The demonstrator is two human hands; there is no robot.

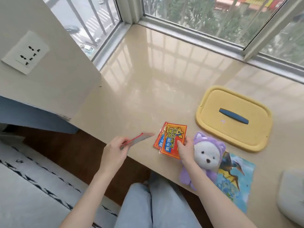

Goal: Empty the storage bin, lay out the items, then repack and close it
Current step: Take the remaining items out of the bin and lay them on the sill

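A white wall socket [25,52] sits to my left, barred windows [213,18] ahead, a patterned rug [32,186] below.

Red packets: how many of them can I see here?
3. The front packet and the rear packet overlap on the sill, the right hand pinching the front one; the left hand holds a third packet edge-on, perhaps hiding more.

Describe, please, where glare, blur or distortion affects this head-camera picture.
Head view: daylight glares off the glossy sill, which mirrors the window frame; the red-edged packet in the left hand is motion-blurred, while the orange packets held by the right hand read sharp; wide-angle distortion tilts that frame and the wall.
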